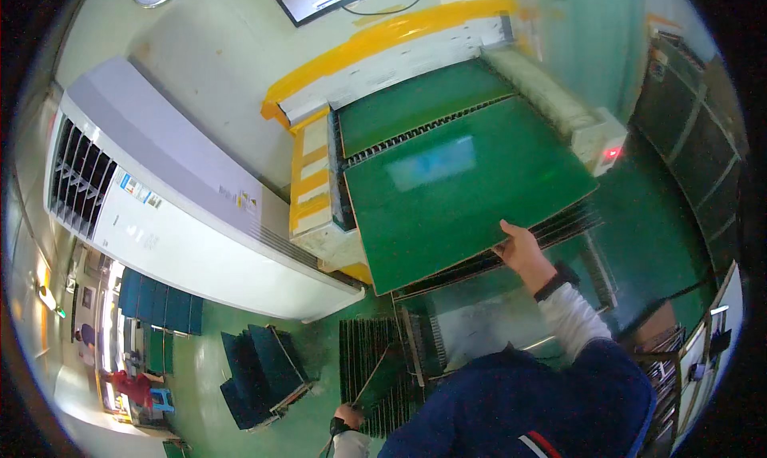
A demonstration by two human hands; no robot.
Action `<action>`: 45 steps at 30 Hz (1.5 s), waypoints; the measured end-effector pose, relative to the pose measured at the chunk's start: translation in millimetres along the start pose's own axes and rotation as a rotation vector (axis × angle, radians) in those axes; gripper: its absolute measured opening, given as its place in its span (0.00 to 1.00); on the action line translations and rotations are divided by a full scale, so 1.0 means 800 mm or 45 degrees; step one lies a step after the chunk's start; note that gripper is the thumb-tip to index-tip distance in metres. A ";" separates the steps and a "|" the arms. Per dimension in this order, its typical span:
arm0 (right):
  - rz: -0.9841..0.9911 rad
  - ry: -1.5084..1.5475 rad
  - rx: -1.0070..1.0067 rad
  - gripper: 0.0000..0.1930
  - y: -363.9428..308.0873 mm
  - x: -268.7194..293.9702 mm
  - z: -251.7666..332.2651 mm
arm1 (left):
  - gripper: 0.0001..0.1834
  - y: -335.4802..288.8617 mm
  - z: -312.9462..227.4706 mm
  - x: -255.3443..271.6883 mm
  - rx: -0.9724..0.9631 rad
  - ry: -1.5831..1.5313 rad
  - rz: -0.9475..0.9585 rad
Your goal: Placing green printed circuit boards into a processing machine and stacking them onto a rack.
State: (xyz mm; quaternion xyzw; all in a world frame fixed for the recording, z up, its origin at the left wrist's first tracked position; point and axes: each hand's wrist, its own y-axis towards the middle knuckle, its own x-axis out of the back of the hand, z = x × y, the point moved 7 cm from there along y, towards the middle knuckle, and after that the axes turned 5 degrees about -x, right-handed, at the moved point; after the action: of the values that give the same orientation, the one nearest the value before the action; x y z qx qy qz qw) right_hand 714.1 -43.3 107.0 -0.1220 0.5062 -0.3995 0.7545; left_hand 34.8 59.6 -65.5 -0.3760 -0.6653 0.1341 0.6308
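My right hand (523, 254) grips the near edge of a large flat green board (471, 186), thumb on top and fingers underneath. The board has a glossy surface with a bright reflection and lies tilted across the near end of a roller conveyor (431, 129). Farther along the conveyor lies a second green board (423, 94). My left hand (349, 416) is down low, closed beside a slotted rack (369, 370) of upright dark panels. A thin light rod or edge (372, 376) runs up from it; what the fingers hold is too small to make out.
A white air conditioner (200, 234) stands left of the conveyor. Racks of dark panels (264, 374) stand on the green floor. At the right end of the conveyor is a box with a red light (611, 153). A person in red (132, 386) is far left.
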 end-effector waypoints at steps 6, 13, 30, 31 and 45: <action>0.041 0.016 -0.011 0.07 0.019 -0.022 -0.012 | 0.19 -0.005 0.060 -0.040 -0.061 0.089 0.009; 0.059 0.012 -0.012 0.06 0.036 -0.013 -0.008 | 0.16 0.005 0.040 -0.028 -0.307 0.358 0.083; 0.050 0.017 0.006 0.11 0.059 -0.028 -0.006 | 0.18 0.019 0.086 -0.044 0.205 -0.286 -0.097; 0.047 0.016 0.008 0.11 0.059 -0.029 -0.005 | 0.18 0.022 0.082 -0.043 0.123 -0.124 -0.057; 0.067 0.007 0.007 0.08 0.066 -0.051 -0.001 | 0.18 -0.028 -0.007 0.027 0.144 -0.083 -0.027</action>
State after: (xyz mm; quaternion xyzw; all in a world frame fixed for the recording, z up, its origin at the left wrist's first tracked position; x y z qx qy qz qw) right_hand 732.0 20.5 102.8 -0.1056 0.5101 -0.3812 0.7638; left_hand 34.5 57.4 -33.9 -0.3283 -0.6808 0.1769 0.6304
